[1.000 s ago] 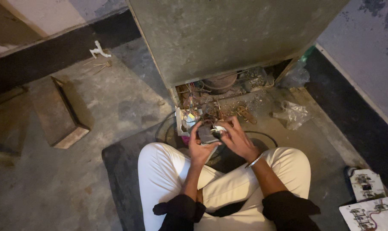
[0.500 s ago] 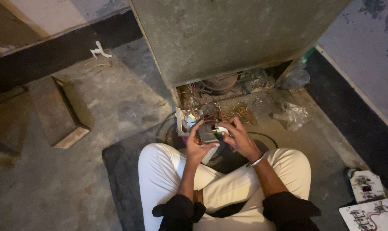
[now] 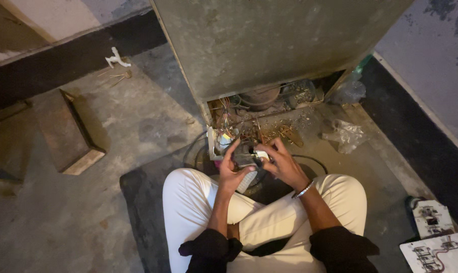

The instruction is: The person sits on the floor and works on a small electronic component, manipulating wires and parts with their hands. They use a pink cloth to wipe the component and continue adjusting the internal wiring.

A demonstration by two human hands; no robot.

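Note:
I sit cross-legged on the floor in white trousers. My left hand (image 3: 232, 171) and my right hand (image 3: 283, 164) meet in front of my knees around a small dark electrical part (image 3: 245, 160) with a white piece (image 3: 262, 154) on its right side. The left hand cups the part from below with the index finger raised. The right hand pinches the white piece and wears a metal bangle. A pale ribbed piece (image 3: 247, 181) hangs under the part. Just beyond lies the open base of a large grey metal cabinet (image 3: 269, 45), with tangled wires (image 3: 262, 132) inside.
A wooden box (image 3: 67, 134) lies on the concrete floor at left. A crumpled clear plastic bag (image 3: 346, 135) sits at right. Two white circuit boards (image 3: 433, 237) lie at the lower right. A dark mat (image 3: 143, 202) is under me. A small white object (image 3: 117, 58) lies far left.
The left index finger has lifted off the part, and the right hand has shifted a little on the white piece. The part stays in the same place.

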